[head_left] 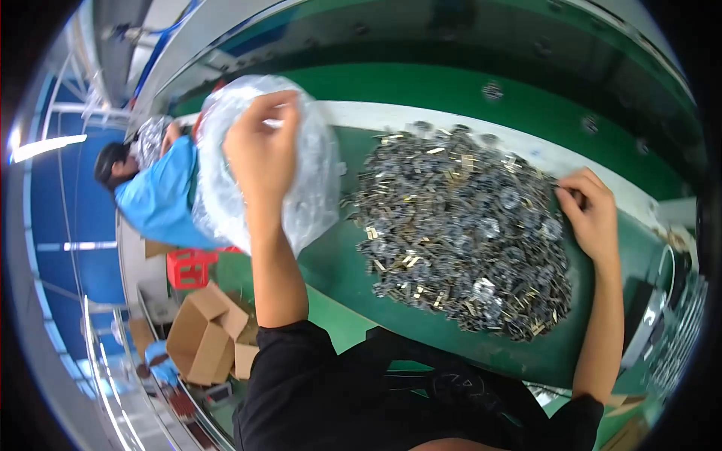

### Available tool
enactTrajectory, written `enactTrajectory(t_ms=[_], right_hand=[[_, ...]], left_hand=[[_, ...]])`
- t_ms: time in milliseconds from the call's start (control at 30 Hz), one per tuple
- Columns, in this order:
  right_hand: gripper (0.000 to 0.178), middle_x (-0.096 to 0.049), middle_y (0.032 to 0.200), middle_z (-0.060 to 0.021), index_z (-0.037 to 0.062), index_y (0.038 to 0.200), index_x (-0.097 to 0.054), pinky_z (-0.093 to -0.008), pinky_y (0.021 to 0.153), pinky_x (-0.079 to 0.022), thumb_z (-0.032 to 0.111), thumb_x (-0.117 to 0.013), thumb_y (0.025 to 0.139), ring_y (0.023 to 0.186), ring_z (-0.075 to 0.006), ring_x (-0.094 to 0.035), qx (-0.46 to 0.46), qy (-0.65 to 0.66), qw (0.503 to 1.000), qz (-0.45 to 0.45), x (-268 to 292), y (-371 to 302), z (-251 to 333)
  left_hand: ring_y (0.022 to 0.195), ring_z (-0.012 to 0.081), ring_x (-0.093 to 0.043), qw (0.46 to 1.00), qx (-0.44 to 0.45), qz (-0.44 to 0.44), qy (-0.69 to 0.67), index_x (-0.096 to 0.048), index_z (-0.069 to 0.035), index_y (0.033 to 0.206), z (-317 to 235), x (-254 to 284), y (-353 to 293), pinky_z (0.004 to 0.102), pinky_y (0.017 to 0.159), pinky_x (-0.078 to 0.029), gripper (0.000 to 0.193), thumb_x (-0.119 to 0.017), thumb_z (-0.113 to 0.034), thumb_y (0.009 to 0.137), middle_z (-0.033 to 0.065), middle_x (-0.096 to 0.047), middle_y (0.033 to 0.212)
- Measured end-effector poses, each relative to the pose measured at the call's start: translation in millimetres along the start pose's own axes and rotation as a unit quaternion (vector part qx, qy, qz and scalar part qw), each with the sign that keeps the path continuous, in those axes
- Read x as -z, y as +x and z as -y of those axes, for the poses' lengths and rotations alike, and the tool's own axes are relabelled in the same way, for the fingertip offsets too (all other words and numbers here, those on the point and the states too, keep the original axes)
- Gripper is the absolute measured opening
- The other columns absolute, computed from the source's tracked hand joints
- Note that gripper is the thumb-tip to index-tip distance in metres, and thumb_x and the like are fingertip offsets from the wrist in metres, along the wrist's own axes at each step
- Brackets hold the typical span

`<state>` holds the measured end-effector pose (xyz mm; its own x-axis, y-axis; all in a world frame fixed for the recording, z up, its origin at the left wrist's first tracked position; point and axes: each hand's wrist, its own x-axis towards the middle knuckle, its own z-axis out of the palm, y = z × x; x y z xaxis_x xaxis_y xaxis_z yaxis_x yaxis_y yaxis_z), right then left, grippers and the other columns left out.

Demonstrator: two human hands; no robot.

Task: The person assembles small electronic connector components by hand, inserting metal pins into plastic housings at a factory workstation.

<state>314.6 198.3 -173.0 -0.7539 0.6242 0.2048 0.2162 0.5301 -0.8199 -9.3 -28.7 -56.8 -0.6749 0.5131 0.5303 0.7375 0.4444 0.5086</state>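
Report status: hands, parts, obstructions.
Left hand over plastic bag, right hand by metal parts; both grips unclear. Parts heaped on green table. Bag beside heap, not covering it.

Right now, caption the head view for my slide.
Left hand over a clear plastic bag, right hand beside a heap of small metallic parts on a green worktop.
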Motion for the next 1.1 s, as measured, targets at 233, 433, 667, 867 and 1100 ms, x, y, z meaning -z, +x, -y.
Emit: enactTrajectory(t_ms=[233,433,667,867,1100], right_hand=[[0.023,-0.048,0.074,-0.0019,0.0002,0.103,-0.064,-0.0211,0.056,-0.034,-0.004,-0.058,0.081,0.064,-0.0079,-0.043,-0.033,0.05,0.997,-0.046,1,-1,2],[0.021,-0.055,0.078,-0.0083,0.0057,0.094,-0.068,-0.033,0.063,-0.047,0.002,-0.061,0.074,0.07,-0.0227,-0.057,0.07,-0.081,0.994,-0.013,-3,1,6],[0.023,-0.056,0.088,-0.007,0.0061,0.104,-0.06,-0.0316,0.061,-0.048,0.003,-0.062,0.081,0.066,-0.0184,-0.058,0.084,-0.079,0.99,-0.077,-2,-4,-4],[0.018,-0.055,0.08,-0.0047,0.0042,0.096,-0.059,-0.0277,0.058,-0.045,0.004,-0.065,0.08,0.062,-0.0129,-0.053,0.024,-0.007,0.999,-0.043,-1,1,2],[0.017,-0.056,0.08,0.0016,0.0031,0.099,-0.059,-0.0195,0.059,-0.043,0.003,-0.067,0.084,0.066,-0.0032,-0.051,-0.037,0.236,0.964,-0.118,10,2,26]], left_hand=[[0.08,0.0323,-0.068,0.933,0.149,0.182,0.272,-0.069,-0.004,0.102,145,70,10,0.0389,0.074,-0.051,0.034,-0.066,-0.027,0.079,0.0179,-0.069,0.082],[0.088,0.0401,-0.062,0.924,-0.085,0.191,0.319,-0.068,0.0,0.1,267,71,3,0.0459,0.079,-0.048,0.027,-0.051,-0.013,0.084,0.0246,-0.066,0.089],[0.094,0.025,-0.066,0.983,0.05,0.08,0.159,-0.063,0.008,0.112,148,71,4,0.032,0.084,-0.05,0.032,-0.062,-0.013,0.088,0.0209,-0.067,0.105],[0.101,0.0235,-0.061,0.938,0.091,-0.067,-0.328,-0.046,0.007,0.132,8,74,-26,0.0296,0.086,-0.049,0.044,-0.053,-0.014,0.094,0.0148,-0.054,0.13],[0.084,0.0276,-0.062,0.667,0.089,0.34,-0.657,-0.052,0.007,0.117,-96,-37,-29,0.0377,0.072,-0.054,0.042,-0.059,-0.018,0.085,0.0219,-0.058,0.107]])
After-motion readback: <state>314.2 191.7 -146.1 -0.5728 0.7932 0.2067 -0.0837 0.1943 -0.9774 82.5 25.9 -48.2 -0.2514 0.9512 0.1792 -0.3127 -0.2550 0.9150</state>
